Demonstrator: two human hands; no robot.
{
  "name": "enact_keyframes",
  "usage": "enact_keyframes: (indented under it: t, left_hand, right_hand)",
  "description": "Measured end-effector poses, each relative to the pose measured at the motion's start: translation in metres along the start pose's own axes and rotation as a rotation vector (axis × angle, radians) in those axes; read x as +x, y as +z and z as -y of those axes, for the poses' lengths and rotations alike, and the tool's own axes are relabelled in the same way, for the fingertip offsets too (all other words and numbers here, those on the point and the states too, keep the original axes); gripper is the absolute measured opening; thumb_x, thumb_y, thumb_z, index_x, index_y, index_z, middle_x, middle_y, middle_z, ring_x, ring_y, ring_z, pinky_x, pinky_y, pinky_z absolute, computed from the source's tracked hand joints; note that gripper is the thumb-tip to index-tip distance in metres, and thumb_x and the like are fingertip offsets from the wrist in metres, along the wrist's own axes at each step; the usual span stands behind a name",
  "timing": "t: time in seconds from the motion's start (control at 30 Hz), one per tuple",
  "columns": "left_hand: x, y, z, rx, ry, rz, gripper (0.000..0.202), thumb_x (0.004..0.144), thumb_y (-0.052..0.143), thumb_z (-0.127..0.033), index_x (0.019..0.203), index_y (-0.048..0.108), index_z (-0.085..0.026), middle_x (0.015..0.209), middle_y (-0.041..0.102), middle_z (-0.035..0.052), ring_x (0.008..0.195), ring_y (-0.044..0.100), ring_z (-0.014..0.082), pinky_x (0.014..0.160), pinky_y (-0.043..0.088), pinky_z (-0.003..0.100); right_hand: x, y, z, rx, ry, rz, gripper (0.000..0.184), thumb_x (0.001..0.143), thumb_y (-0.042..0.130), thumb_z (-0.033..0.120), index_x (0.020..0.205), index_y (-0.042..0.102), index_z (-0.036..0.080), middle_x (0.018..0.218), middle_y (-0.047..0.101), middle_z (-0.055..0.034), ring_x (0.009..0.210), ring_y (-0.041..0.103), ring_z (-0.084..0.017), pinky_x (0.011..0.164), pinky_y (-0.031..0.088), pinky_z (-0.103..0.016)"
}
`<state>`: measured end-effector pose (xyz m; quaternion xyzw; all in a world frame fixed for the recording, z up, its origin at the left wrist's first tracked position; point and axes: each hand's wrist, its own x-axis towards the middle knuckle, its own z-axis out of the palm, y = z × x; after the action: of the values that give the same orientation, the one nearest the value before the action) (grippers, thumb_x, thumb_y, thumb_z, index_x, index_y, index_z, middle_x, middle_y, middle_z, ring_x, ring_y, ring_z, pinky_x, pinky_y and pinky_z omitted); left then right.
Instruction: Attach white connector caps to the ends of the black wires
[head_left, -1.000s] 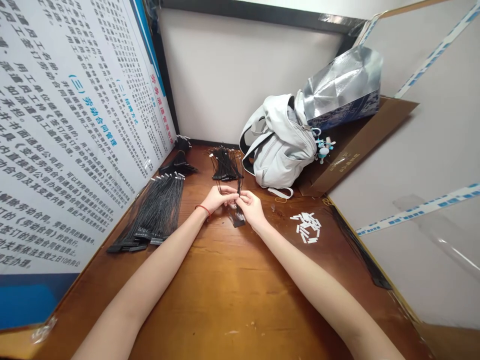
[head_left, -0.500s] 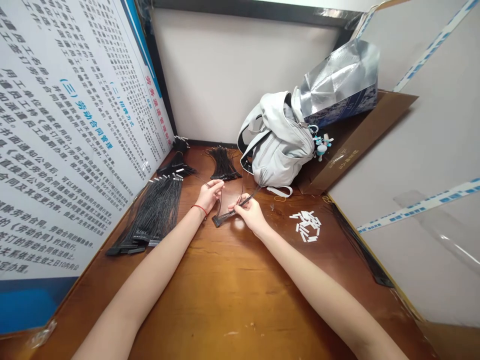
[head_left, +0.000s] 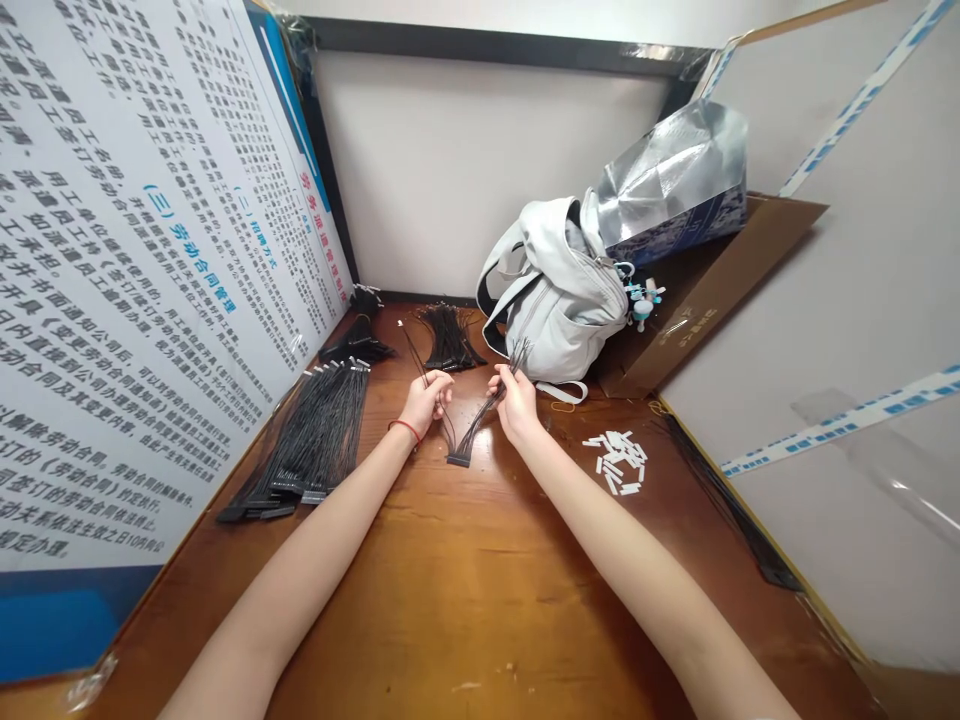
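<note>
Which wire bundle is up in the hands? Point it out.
The bundle of thin black wires between the hands: left hand and right hand both grip it, its black connector lowest. The rows beside the printed board and the back heap lie untouched.

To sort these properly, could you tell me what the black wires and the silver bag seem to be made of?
The black wires in the left hand and right hand look plastic-sheathed: thin, flexible and faintly glossy. The silver bag looks like foil-faced film, judging by its sharp creases and bright glare, though the exact material is hard to tell.
</note>
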<state>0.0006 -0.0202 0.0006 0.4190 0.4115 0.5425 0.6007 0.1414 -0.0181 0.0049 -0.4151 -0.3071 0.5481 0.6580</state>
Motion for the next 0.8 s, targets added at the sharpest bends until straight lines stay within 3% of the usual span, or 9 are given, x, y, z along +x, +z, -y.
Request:
enact_keyframes:
  t: [0.07,0.17,0.3,0.5,0.7,0.8]
  left_hand:
    - [0.002,-0.001,0.000,-0.066,0.003,-0.025,0.030,0.056,0.064,-0.040,0.066,0.048,-0.017,0.044,0.046,-0.0075,0.028,0.031,0.0029,0.031,0.016,0.016]
    - [0.001,0.000,0.001,0.002,0.010,-0.012,0.031,0.057,0.065,-0.040,0.067,0.048,-0.017,0.045,0.048,-0.0066,0.028,0.034,0.0034,0.030,0.017,0.016]
    - [-0.002,0.004,0.002,0.195,0.017,0.065,0.032,0.060,0.066,-0.042,0.067,0.049,-0.016,0.046,0.052,-0.0041,0.029,0.037,0.0046,0.030,0.021,0.017]
    - [-0.002,0.005,0.003,0.301,0.021,0.123,0.031,0.065,0.065,-0.042,0.069,0.050,-0.015,0.046,0.055,-0.0025,0.028,0.038,0.0057,0.030,0.021,0.018]
    - [0.001,0.006,0.006,0.301,0.017,0.130,0.033,0.064,0.066,-0.043,0.069,0.049,-0.015,0.047,0.055,-0.0027,0.029,0.038,0.0051,0.031,0.024,0.017]
    - [0.001,0.005,0.004,0.206,0.010,0.092,0.036,0.066,0.065,-0.046,0.079,0.050,-0.015,0.053,0.056,-0.0029,0.031,0.042,0.0056,0.032,0.026,0.017]
  right_hand:
    - [0.000,-0.001,-0.003,-0.006,0.019,0.001,0.020,0.067,0.066,0.031,0.077,0.053,0.018,0.055,0.052,0.0048,0.050,0.047,-0.008,0.049,0.039,-0.019]
    - [-0.002,-0.001,-0.007,-0.001,0.046,0.086,0.022,0.059,0.066,0.025,0.075,0.051,0.019,0.061,0.056,0.0033,0.055,0.051,-0.009,0.052,0.041,-0.020]
    - [0.009,0.006,-0.008,0.014,0.059,0.172,0.027,0.054,0.070,0.024,0.071,0.051,0.020,0.058,0.050,0.0059,0.049,0.043,-0.006,0.041,0.030,-0.017]
    - [0.040,0.029,-0.004,-0.049,0.096,0.157,0.033,0.052,0.077,0.031,0.070,0.054,0.017,0.059,0.047,0.0050,0.045,0.038,-0.004,0.034,0.016,-0.017]
    - [0.048,0.043,0.000,-0.173,0.076,0.147,0.033,0.048,0.080,0.029,0.061,0.053,0.015,0.052,0.043,0.0065,0.043,0.032,-0.003,0.036,0.017,-0.017]
    - [0.043,0.041,-0.002,-0.169,0.044,0.138,0.032,0.049,0.079,0.031,0.061,0.053,0.016,0.052,0.043,0.0067,0.044,0.032,-0.004,0.036,0.018,-0.017]
